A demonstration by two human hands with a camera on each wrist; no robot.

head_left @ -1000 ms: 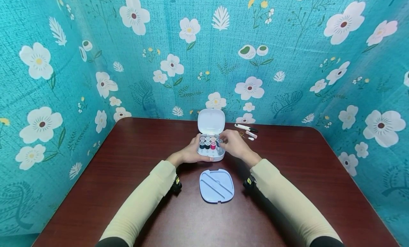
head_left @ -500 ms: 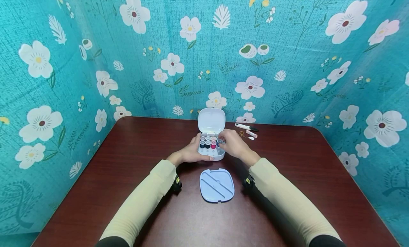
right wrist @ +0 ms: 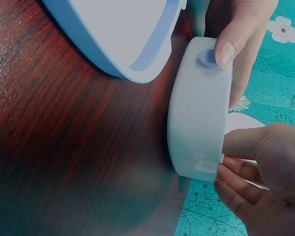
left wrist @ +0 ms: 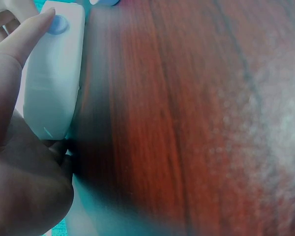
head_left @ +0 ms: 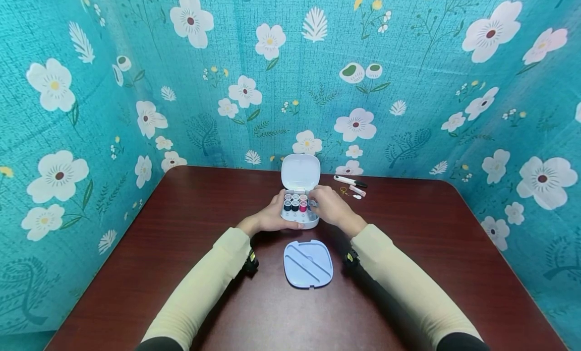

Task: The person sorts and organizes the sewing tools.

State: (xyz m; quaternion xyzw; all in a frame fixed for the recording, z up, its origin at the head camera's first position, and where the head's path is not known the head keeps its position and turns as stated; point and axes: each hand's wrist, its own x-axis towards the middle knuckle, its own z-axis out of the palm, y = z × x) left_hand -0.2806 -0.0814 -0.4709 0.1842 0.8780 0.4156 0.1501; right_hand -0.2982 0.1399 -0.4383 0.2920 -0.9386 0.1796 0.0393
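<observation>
Box: my white box [head_left: 311, 223] stands open just below the middle of the head view, its lid [head_left: 300, 172] raised at the back.
Left hand: my left hand [head_left: 271, 216] grips the box at its left end; in the right wrist view my thumb presses at the blue button [right wrist: 208, 59] on the front wall.
Right hand: my right hand [head_left: 333, 205] is at the box's right end, fingers bent, some reaching over the rim; I cannot tell whether the fingertips pinch anything, as my own hand hides them.
Spools: inside the box, in two rows; at the front, two dark spools [head_left: 291, 206] and a red spool [head_left: 302, 206], with another at the right partly covered by my right hand.
Tray: the blue tray [head_left: 308, 265] lies below the box, lower centre of the head view, apart from it.
Small things: right of the lid, a black-and-white stick [head_left: 349, 181], a pink piece [head_left: 357, 190] and a gold bit [head_left: 343, 190].
Table: dark red-brown table [head_left: 218, 205].
Backdrop: teal flowered cloth [head_left: 290, 89] across the upper frame.
</observation>
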